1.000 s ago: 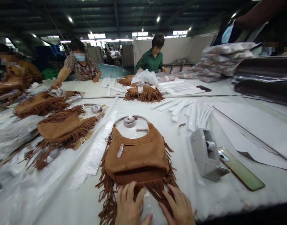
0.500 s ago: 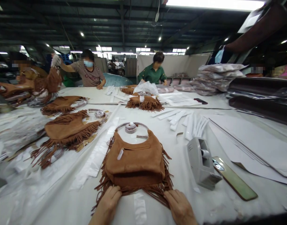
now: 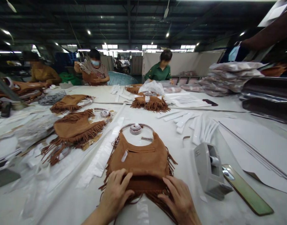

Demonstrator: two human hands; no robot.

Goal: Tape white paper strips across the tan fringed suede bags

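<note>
A brown suede handbag [image 3: 138, 162] lies flat in front of me, its fringed bottom edge towards me. It has a zip pocket with a wrapped pull [image 3: 124, 155] and a wrapped strap roll [image 3: 135, 129] inside the handle loop. On the bag's lower left corner rests my left hand [image 3: 116, 190], open, thumb apart from the fingers. My right hand [image 3: 178, 197] touches the lower right corner, also open, its thumb over the fringe [image 3: 161, 203]. Between the hands the dark bottom panel [image 3: 147, 183] shows. A clear strip [image 3: 143, 211] lies below the bag.
To the right stand a grey tape dispenser [image 3: 210, 170] and a phone [image 3: 249, 190]. White strips [image 3: 204, 128] fan out behind them. More fringed bags [image 3: 79, 128] lie left, near plastic wrapping [image 3: 35, 131]. Several co-workers [image 3: 158, 70] are across the table, beside stacked wrapped packages [image 3: 234, 78].
Both hands have moved up from the fringe onto the bag's bottom corners, and their fingers have spread. The view has shifted slightly. A co-worker at the back has lowered a raised arm.
</note>
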